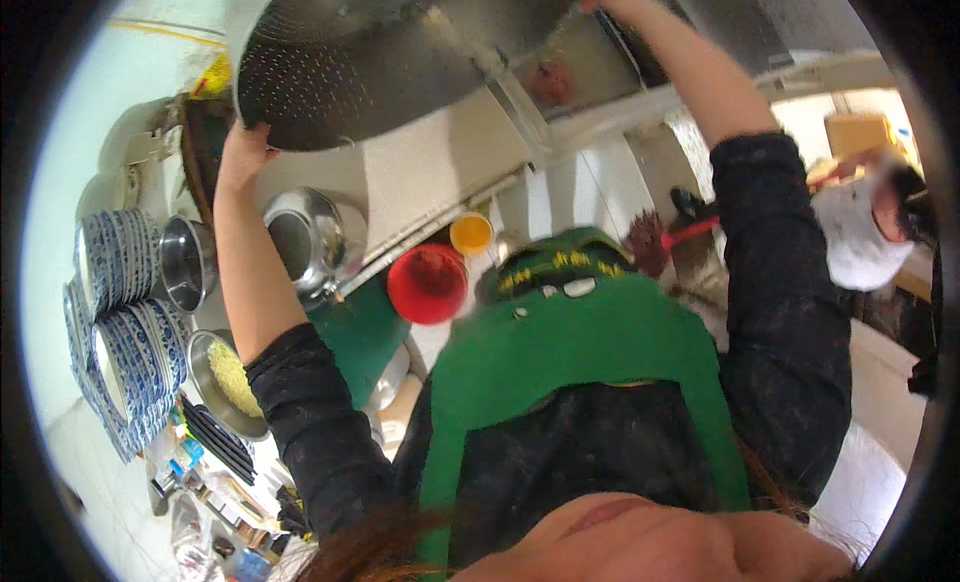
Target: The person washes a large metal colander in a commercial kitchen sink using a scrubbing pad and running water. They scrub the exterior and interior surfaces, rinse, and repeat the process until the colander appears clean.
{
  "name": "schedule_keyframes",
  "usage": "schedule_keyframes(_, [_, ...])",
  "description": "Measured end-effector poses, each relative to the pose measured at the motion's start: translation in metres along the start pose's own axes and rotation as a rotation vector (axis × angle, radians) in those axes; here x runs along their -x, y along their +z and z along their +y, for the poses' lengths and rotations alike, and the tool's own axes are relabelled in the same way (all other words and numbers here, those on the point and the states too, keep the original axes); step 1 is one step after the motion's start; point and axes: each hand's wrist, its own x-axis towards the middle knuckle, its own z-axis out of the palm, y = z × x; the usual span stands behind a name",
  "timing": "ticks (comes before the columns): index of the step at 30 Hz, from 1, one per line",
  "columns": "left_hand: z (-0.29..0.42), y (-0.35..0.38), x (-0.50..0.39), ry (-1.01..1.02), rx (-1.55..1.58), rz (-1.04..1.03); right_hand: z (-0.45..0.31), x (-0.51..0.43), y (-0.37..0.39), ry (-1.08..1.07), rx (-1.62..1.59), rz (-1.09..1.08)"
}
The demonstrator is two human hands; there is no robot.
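Note:
A large perforated metal colander (315,86) is tilted at the top of the view, partly cut off by the picture's edge. My left hand (247,150) grips its lower left rim, with the fingers mostly hidden behind the metal. At the far side, the fingers of my right hand (619,4) close on the right end of the rim, where the picture is blurred. Beneath the colander runs a metal sink (600,79), with a blurred red item (551,81) in its basin. I wear a green apron (577,334) over black sleeves.
Blue-and-white plates (142,357) are stacked on the left beside a metal bowl (186,263) and a bowl of pale shredded food (234,375). A metal pot (304,240), red bucket (427,282) and yellow container (471,233) stand nearby. Another person (862,229) is at right.

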Motion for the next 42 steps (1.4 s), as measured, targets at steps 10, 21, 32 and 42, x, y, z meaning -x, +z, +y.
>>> schedule_keyframes(10, [0.174,0.07,0.025,0.699,-0.694,0.707,-0.154,-0.053,-0.04,-0.873,0.219,-0.02])
schedule_keyframes(21, [0.179,0.097,0.018,0.73,-0.62,0.825,-0.226,-0.068,0.023,-1.018,0.142,-0.107])
schedule_keyframes(32, [0.163,0.092,0.02,0.412,-0.595,0.904,0.003,-0.011,0.017,-0.374,-0.313,0.16])
schedule_keyframes(42, [0.246,0.146,0.026,0.476,-0.776,0.873,0.039,-0.068,-0.055,-0.608,-0.571,-0.379])
